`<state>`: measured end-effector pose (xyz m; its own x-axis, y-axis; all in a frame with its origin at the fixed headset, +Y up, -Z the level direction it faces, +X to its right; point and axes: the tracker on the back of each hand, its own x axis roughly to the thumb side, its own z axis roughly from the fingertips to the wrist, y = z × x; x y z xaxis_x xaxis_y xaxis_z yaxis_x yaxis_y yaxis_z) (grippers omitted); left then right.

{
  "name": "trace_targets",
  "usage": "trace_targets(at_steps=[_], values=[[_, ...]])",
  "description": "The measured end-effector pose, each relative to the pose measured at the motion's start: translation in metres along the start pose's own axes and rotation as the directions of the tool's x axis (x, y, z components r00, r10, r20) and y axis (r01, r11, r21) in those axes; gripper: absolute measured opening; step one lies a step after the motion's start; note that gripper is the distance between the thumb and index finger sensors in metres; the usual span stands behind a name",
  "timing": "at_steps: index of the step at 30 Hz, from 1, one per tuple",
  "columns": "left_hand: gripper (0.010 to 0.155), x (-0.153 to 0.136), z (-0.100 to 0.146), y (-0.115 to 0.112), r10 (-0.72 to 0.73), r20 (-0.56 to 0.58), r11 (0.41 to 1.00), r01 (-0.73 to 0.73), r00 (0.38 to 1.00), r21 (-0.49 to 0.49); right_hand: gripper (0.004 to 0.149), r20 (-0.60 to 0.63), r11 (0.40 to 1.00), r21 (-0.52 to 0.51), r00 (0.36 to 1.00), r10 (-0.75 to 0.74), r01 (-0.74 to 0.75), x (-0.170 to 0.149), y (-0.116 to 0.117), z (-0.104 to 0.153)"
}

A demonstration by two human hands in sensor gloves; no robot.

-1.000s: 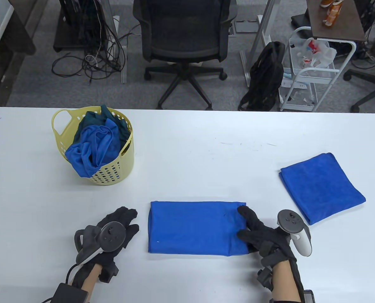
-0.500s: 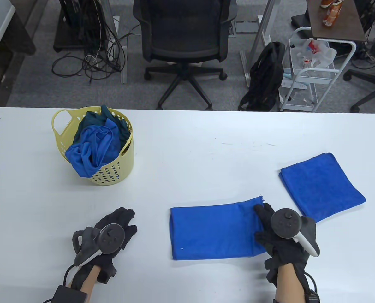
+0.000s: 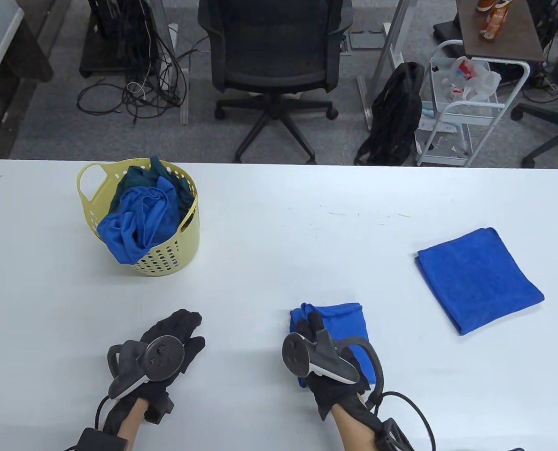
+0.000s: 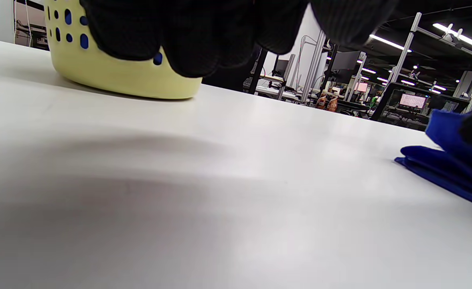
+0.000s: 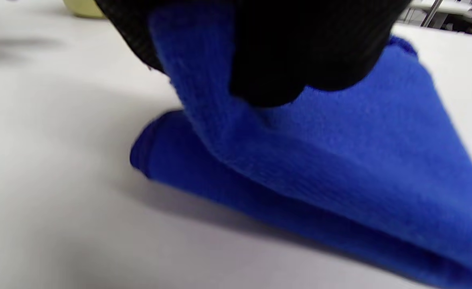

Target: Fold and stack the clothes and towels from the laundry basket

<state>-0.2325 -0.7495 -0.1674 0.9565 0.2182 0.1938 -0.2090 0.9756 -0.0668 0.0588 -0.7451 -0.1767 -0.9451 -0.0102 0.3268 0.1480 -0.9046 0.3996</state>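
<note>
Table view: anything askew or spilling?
Only minor things. A crumpled blue garment hangs over the front rim of the yellow basket. The folded blue towel lies turned at an angle to the table edge. The right hand grips the other towel mid-fold.

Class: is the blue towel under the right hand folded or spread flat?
Folded: right hand holds the blue towel doubled over itself.

Office: swivel chair (image 3: 275, 56), cables (image 3: 138, 89), monitors (image 4: 412, 100).
</note>
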Motion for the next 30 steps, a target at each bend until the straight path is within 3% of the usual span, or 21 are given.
trace_targets(at_steps=[2, 3, 5, 6, 8, 10, 11, 12, 14, 16, 18, 20, 21, 22, 24, 28, 30], values=[[0.066, -0.002, -0.001, -0.001, -0.003, -0.006, 1.000, 0.003, 1.000, -0.008, 0.082, 0.058, 0.993, 0.075, 0.994, -0.096, 0.092, -0.007, 0.006, -0.004], [0.067, -0.003, -0.002, -0.002, -0.006, -0.011, 1.000, 0.006, 1.000, -0.013, 0.079, 0.121, 0.969, 0.110, 0.964, -0.235, 0.223, -0.017, 0.005, -0.001], [0.067, -0.006, -0.002, -0.003, -0.005, -0.019, 1.000, 0.005, 1.000, -0.013, 0.062, 0.208, 0.858, 0.053, 0.835, -0.510, 0.510, -0.046, -0.007, 0.011], [0.067, -0.007, -0.002, -0.003, -0.003, -0.024, 1.000, 0.002, 1.000, -0.014, 0.056, 0.229, 0.755, 0.000, 0.734, -0.639, 0.656, -0.068, -0.015, 0.021], [0.066, -0.008, -0.002, -0.003, 0.001, -0.028, 1.000, -0.001, 1.000, -0.011, 0.051, 0.182, 0.569, -0.124, 0.582, -0.792, 0.813, -0.107, -0.018, 0.038], [0.067, -0.008, -0.002, -0.003, -0.002, -0.029, 1.000, 0.001, 1.000, -0.009, 0.047, 0.034, 0.508, -0.322, 0.546, -0.837, 0.799, -0.139, -0.006, 0.049], [0.067, -0.008, -0.002, -0.003, -0.003, -0.029, 1.000, 0.003, 1.000, -0.010, 0.047, -0.067, 0.515, -0.407, 0.537, -0.841, 0.755, -0.150, 0.004, 0.050], [0.067, -0.007, -0.003, -0.004, -0.004, -0.027, 1.000, 0.003, 1.000, -0.017, 0.052, -0.157, 0.545, -0.428, 0.534, -0.831, 0.721, -0.157, 0.014, 0.048], [0.067, -0.006, -0.004, -0.007, -0.008, -0.023, 1.000, 0.008, 1.000, -0.029, 0.072, -0.260, 0.616, -0.320, 0.559, -0.788, 0.720, -0.158, 0.023, 0.039], [0.067, -0.004, -0.005, -0.009, -0.024, -0.017, 0.999, 0.023, 1.000, -0.043, 0.082, -0.321, 0.701, -0.224, 0.628, -0.709, 0.677, -0.144, 0.027, 0.025], [0.067, -0.004, -0.006, -0.010, -0.037, -0.014, 0.998, 0.037, 0.999, -0.049, 0.077, -0.346, 0.793, -0.210, 0.715, -0.608, 0.573, -0.127, 0.030, 0.013], [0.067, -0.003, -0.006, -0.011, -0.038, -0.013, 0.998, 0.038, 0.999, -0.051, 0.062, -0.380, 0.882, -0.180, 0.797, -0.470, 0.434, -0.111, 0.032, 0.004], [0.067, -0.003, -0.006, -0.011, -0.038, -0.013, 0.998, 0.037, 0.999, -0.052, 0.052, -0.379, 0.918, -0.214, 0.838, -0.393, 0.334, -0.104, 0.029, 0.004], [0.067, -0.003, -0.006, -0.010, -0.039, -0.013, 0.998, 0.039, 0.999, -0.052, 0.048, -0.355, 0.915, -0.261, 0.851, -0.388, 0.309, -0.101, 0.027, 0.005], [0.068, -0.003, -0.005, -0.010, -0.048, -0.015, 0.997, 0.047, 0.999, -0.054, 0.045, -0.313, 0.866, -0.315, 0.819, -0.482, 0.389, -0.103, 0.025, 0.009], [0.070, -0.003, -0.005, -0.010, -0.062, -0.020, 0.996, 0.060, 0.998, -0.059, 0.049, -0.185, 0.675, -0.342, 0.658, -0.730, 0.654, -0.126, 0.029, 0.017], [0.070, -0.002, -0.005, -0.011, -0.067, -0.019, 0.996, 0.065, 0.998, -0.064, 0.060, -0.144, 0.607, -0.323, 0.596, -0.790, 0.726, -0.138, 0.029, 0.022]])
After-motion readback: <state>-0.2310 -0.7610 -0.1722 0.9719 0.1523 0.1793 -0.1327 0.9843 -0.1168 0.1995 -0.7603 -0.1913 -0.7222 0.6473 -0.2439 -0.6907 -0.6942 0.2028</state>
